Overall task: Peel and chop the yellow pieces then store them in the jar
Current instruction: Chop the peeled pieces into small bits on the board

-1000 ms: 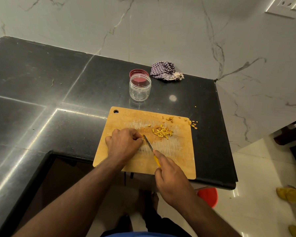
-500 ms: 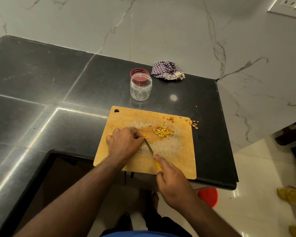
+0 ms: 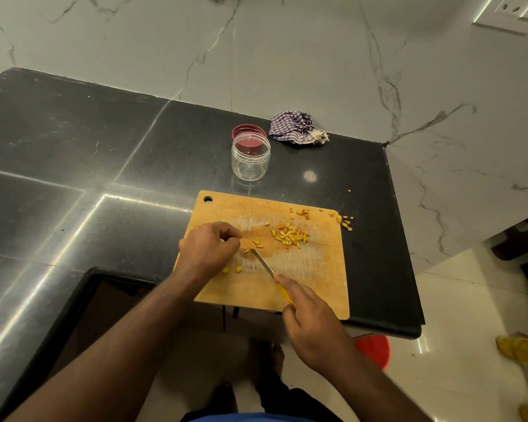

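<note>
A wooden cutting board [image 3: 317,275] lies on the black counter. A pile of chopped yellow pieces [image 3: 290,237] sits on its far middle. My left hand [image 3: 209,249] rests on the board's left part, fingers curled down onto a small yellow piece [image 3: 247,250] that is mostly hidden. Two loose yellow bits [image 3: 239,268] lie just below that hand. My right hand [image 3: 311,327] grips a yellow-handled knife [image 3: 262,263], whose blade tip touches the board beside my left fingertips. The clear jar [image 3: 250,158] stands open beyond the board, holding nothing.
A red lid [image 3: 246,131] lies behind the jar, and a crumpled checked cloth [image 3: 296,127] lies to its right. Yellow scraps [image 3: 345,223] lie at the board's far right corner. The counter edge [image 3: 403,330] drops off right; a red object [image 3: 374,350] sits below.
My left hand has drawn back to the left, uncovering two yellow bits on the board. The knife tip has followed it left, away from the chopped pile.
</note>
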### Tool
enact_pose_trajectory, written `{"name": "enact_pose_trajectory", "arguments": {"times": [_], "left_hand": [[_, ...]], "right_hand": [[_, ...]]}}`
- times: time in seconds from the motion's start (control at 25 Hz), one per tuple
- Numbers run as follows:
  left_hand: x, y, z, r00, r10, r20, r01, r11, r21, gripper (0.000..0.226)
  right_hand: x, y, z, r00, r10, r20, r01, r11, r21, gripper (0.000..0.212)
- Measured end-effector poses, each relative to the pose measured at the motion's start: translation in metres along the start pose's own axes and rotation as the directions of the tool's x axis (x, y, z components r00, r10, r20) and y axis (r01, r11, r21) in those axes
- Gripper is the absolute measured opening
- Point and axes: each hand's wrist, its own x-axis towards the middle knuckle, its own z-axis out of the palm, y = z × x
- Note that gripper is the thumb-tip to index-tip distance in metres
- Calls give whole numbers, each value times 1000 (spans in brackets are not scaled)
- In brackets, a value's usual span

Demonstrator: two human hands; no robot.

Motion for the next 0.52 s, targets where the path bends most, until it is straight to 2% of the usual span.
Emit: {"name": "enact_pose_trajectory", "arguments": {"times": [0.2, 0.4, 0.52], "left_hand": [[-1, -12, -9, 999, -28, -36, 26, 998, -63, 23], [2, -13, -13, 995, -68, -76, 64, 996, -58, 28], [3, -15, -14, 994, -76, -82, 71, 996, -58, 28]], "right_hand": [[1, 11, -11, 990, 63, -125, -63, 998, 4, 52], [1, 3, -1, 1000, -25, 16, 24, 1000, 15, 51], [3, 9, -4, 997, 21, -72, -21, 1000, 8, 51]]}}
